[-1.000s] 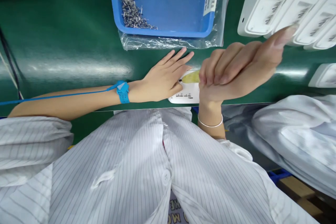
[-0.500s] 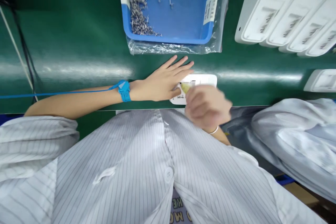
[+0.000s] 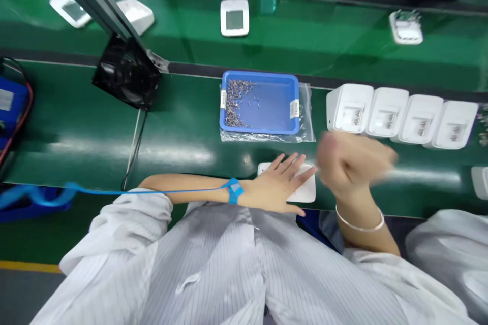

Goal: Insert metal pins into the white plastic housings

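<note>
My left hand (image 3: 276, 185), with a blue wrist strap (image 3: 235, 190), lies over a white plastic casing (image 3: 307, 193) at the table's front edge. Its fingers are spread flat, palm down, and cover most of the casing. My right hand (image 3: 353, 165) is raised to the right of the casing, apart from it and blurred by motion. The fingers look curled into a fist; whatever is inside does not show. Beyond my left hand sits a blue tray (image 3: 278, 106) with many small metal screws (image 3: 236, 104) heaped along its left side.
Several white housings (image 3: 351, 111) stand in a row at right. A black fan (image 3: 127, 71) is by the metal post at left. White units, one with a square screen (image 3: 234, 18), lie on the green belt behind. A grey-white sleeve (image 3: 453, 249) shows at right.
My right hand has lifted off the casing and moved right; the yellow-green tip at its fingers no longer shows. My left hand now covers more of the casing. The view takes in more table.
</note>
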`<act>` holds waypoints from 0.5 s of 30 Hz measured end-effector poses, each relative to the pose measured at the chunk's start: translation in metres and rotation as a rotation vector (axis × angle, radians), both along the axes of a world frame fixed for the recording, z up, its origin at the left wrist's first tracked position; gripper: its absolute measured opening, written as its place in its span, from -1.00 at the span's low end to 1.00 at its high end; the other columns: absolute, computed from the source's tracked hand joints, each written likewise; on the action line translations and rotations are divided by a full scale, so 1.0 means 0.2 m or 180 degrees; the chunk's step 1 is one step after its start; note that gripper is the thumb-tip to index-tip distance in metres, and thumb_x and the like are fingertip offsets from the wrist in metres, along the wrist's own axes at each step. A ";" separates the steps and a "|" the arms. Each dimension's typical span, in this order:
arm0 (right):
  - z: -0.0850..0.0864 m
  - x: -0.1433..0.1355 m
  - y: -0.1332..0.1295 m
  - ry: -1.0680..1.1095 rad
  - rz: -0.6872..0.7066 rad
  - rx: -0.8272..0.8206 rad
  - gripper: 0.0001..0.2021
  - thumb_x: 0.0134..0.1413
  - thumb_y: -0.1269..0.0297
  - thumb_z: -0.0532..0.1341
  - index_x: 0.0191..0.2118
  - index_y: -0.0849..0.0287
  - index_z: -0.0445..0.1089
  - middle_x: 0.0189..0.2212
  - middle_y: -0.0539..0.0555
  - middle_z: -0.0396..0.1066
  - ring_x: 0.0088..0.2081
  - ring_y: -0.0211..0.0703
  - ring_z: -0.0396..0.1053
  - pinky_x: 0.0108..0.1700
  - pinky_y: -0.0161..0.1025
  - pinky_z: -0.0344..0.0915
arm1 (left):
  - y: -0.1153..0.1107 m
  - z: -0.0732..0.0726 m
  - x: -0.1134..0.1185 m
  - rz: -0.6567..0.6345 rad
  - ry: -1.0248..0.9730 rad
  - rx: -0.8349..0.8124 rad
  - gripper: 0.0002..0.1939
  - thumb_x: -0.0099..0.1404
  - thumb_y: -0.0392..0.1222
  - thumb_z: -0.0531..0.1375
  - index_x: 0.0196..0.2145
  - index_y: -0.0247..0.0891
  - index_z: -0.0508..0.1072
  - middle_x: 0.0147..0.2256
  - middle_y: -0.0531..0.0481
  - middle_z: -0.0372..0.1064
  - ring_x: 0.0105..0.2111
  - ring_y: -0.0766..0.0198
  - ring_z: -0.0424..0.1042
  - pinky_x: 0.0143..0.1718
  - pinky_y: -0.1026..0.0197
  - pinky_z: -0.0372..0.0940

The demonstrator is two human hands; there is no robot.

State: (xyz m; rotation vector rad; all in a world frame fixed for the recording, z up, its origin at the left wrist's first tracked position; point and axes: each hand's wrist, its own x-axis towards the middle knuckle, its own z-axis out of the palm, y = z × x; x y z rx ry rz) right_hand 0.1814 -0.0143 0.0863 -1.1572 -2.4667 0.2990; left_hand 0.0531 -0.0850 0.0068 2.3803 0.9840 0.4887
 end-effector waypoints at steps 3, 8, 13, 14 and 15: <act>0.04 -0.18 0.27 -0.1205 -0.0222 0.0022 -0.66 0.43 0.10 0.11 -0.23 0.24 0.47 -0.40 0.14 0.48 -0.41 -0.11 0.39 -0.41 -0.25 0.08 | -0.03 0.04 -0.02 -0.0165 0.0062 -0.0187 0.02 0.17 -0.06 0.37 0.41 -0.34 -0.05 0.25 -0.49 0.07 0.21 -0.36 0.23 0.17 -0.34 0.20; -0.14 -0.31 0.46 -0.1718 -0.0190 -0.0525 -0.74 0.43 0.21 0.11 0.06 0.21 0.41 -0.06 0.19 0.49 -0.13 0.03 0.50 -0.30 -0.22 0.20 | 0.11 0.19 -0.37 0.0710 -0.1912 -0.0114 0.20 0.04 0.15 0.45 0.41 -0.10 -0.17 0.25 -0.25 0.00 0.25 -0.09 0.19 0.28 -0.12 0.19; -0.28 -0.39 0.46 -0.1478 -0.0413 -0.0483 -0.71 0.47 0.19 0.03 0.04 0.16 0.43 -0.02 0.15 0.45 -0.16 0.02 0.52 -0.31 -0.19 0.23 | 0.73 0.21 -0.62 0.2580 -0.1959 0.1088 -0.01 0.29 0.08 0.33 0.41 0.02 -0.24 0.40 -0.08 -0.20 0.39 -0.02 0.00 0.37 -0.01 0.07; -0.29 -0.40 0.45 -0.1513 -0.0431 -0.0430 -0.70 0.47 0.16 0.03 0.02 0.16 0.45 -0.02 0.14 0.45 -0.17 0.03 0.53 -0.33 -0.19 0.23 | 0.87 0.20 -0.64 0.3083 -0.1961 0.1213 -0.07 0.31 -0.03 0.34 0.39 0.01 -0.19 0.39 -0.07 -0.14 0.39 0.01 -0.01 0.38 0.00 0.05; -0.29 -0.42 0.44 -0.1563 -0.0426 -0.0381 -0.68 0.48 0.14 0.02 0.00 0.16 0.46 -0.04 0.13 0.45 -0.18 0.03 0.53 -0.33 -0.19 0.23 | 1.02 0.18 -0.66 0.3597 -0.2050 0.1183 -0.11 0.29 -0.15 0.35 0.36 -0.03 -0.12 0.36 -0.07 -0.06 0.39 0.03 -0.01 0.38 0.02 0.07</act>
